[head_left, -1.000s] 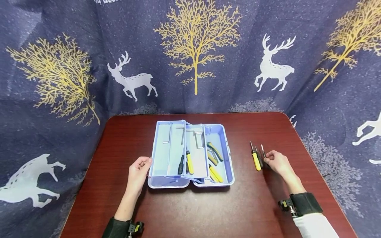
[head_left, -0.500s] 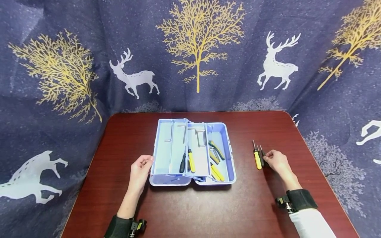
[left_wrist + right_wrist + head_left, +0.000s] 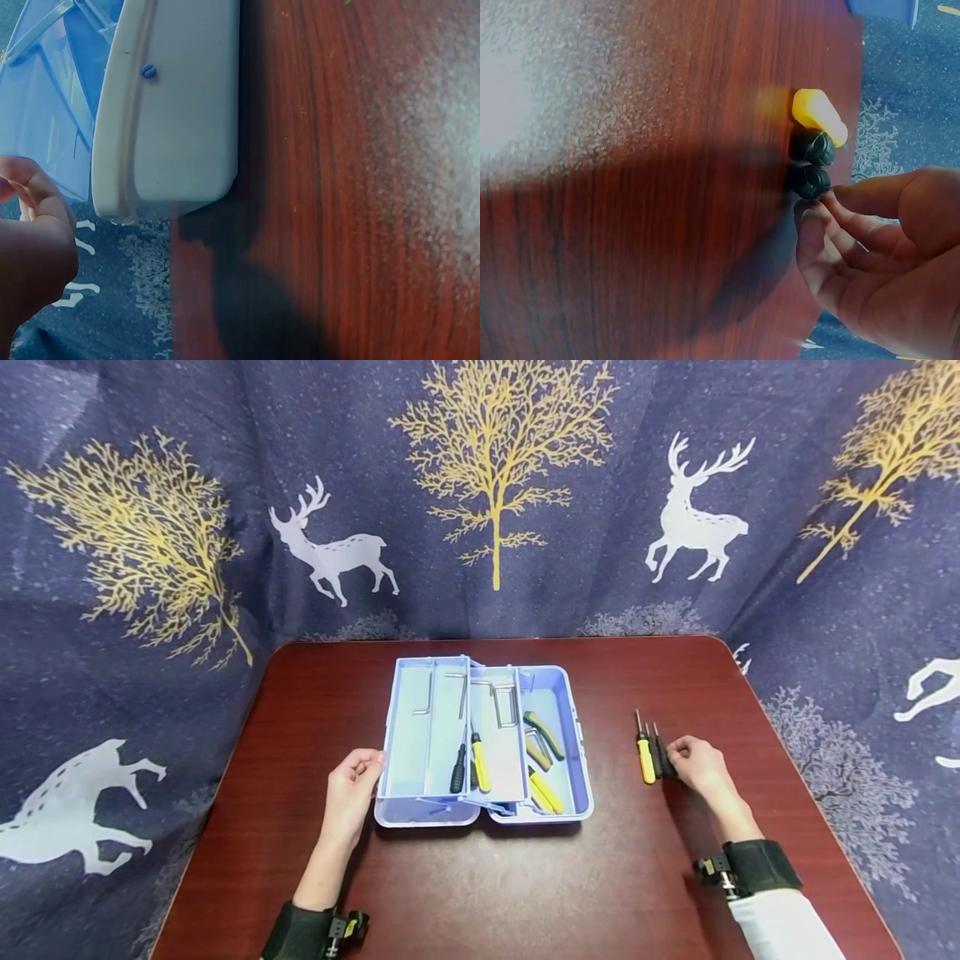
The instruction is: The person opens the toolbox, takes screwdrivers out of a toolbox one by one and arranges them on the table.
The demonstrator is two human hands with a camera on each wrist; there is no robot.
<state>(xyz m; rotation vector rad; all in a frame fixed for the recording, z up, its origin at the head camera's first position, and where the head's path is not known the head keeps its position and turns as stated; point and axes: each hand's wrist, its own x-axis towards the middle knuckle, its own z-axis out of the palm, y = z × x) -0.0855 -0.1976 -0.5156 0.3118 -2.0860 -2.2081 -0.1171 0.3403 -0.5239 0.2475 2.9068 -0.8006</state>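
In the head view, a light-blue toolbox [image 3: 487, 814] stands unfolded at mid-table. My left hand [image 3: 352, 793] grips the outer left edge of its raised tray [image 3: 408, 768] between thumb and curled fingers. Over to the right, a yellow-handled screwdriver [image 3: 646, 758] and two black-handled ones lie side by side. My right hand [image 3: 697, 768] pinches the handle of the rightmost black screwdriver [image 3: 812, 183]; in the right wrist view the fingertips meet beside its butt end. The other black screwdriver [image 3: 816, 147] sits between it and the yellow one.
The trays hold several hex keys [image 3: 506, 706], a black screwdriver [image 3: 457, 772] and a yellow one [image 3: 481, 764]. Green-and-yellow pliers [image 3: 543, 735] and a yellow-handled tool [image 3: 547, 793] lie in the right bin. A patterned cloth [image 3: 330, 427] hangs behind the table [image 3: 525, 893].
My right hand has lowered the black screwdriver, its shaft now lined up beside the other two. The left hand stays at the tray edge. The head view has shifted slightly.
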